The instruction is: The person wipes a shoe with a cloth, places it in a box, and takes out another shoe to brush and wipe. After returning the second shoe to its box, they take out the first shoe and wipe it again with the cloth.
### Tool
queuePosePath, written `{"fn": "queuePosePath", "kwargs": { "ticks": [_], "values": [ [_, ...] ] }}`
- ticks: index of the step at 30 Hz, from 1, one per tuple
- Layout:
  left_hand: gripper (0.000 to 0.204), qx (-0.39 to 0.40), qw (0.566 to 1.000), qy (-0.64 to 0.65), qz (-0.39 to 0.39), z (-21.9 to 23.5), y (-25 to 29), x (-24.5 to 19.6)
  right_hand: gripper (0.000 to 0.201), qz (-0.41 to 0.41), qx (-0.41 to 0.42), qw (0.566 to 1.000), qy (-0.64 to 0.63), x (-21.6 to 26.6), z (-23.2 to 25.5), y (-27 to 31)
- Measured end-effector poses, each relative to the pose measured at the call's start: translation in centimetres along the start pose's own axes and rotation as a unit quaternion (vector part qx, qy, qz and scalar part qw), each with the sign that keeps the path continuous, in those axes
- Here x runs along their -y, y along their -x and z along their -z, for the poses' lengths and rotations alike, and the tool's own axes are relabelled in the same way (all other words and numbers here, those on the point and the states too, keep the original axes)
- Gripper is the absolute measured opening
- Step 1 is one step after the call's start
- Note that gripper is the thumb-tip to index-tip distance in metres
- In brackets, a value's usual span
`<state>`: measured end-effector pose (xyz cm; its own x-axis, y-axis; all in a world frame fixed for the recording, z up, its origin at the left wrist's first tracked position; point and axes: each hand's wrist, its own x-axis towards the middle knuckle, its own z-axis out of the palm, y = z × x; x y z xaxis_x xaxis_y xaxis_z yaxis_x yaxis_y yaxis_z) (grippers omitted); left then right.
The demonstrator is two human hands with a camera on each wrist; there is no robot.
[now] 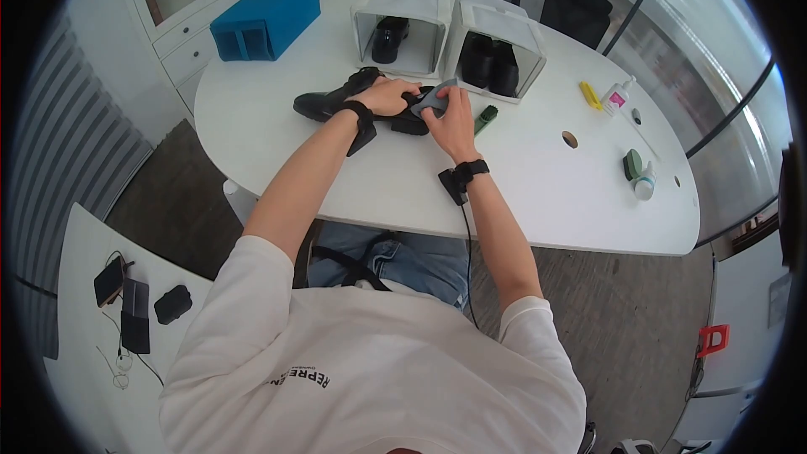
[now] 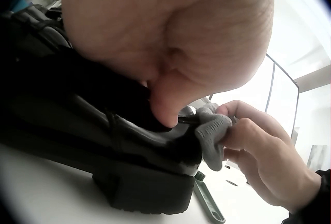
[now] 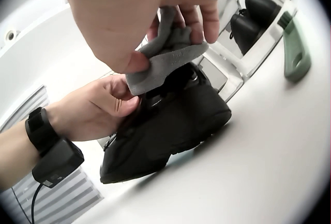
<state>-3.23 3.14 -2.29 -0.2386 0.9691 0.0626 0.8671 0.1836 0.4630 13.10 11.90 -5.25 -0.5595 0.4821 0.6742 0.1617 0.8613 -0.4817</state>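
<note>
A black shoe with a chunky heel stands on the white table, its toe to the left in the head view. The left hand grips the shoe's upper near the opening, its thumb on the edge. The right hand pinches a bunched grey cloth between thumb and fingers, over the heel end of the opening. What lies inside the shoe is hidden.
Two white boxes holding black shoes stand behind, a blue box at back left. A green brush lies right of the shoe. Farther right are a yellow item, bottles and a green-black brush.
</note>
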Motion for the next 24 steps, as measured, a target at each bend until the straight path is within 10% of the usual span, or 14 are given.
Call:
{"fn": "queuePosePath", "kwargs": {
  "ticks": [5,17,24],
  "values": [
    [0.05,0.008,0.999,0.024,-0.023,-0.3,-1.0,1.0,0.034,-0.04,-0.1,0.988,-0.113,-1.0,-2.7,0.2],
    [0.053,-0.023,0.998,0.026,-0.061,-0.4,0.1,0.3,0.039,-0.123,-0.014,0.986,-0.116,0.3,-2.1,0.7],
    [0.049,-0.022,0.998,0.025,-0.048,-0.6,-0.2,0.7,0.041,-0.055,-0.109,0.988,-0.092,-0.7,-3.2,1.3]
  ]
}}
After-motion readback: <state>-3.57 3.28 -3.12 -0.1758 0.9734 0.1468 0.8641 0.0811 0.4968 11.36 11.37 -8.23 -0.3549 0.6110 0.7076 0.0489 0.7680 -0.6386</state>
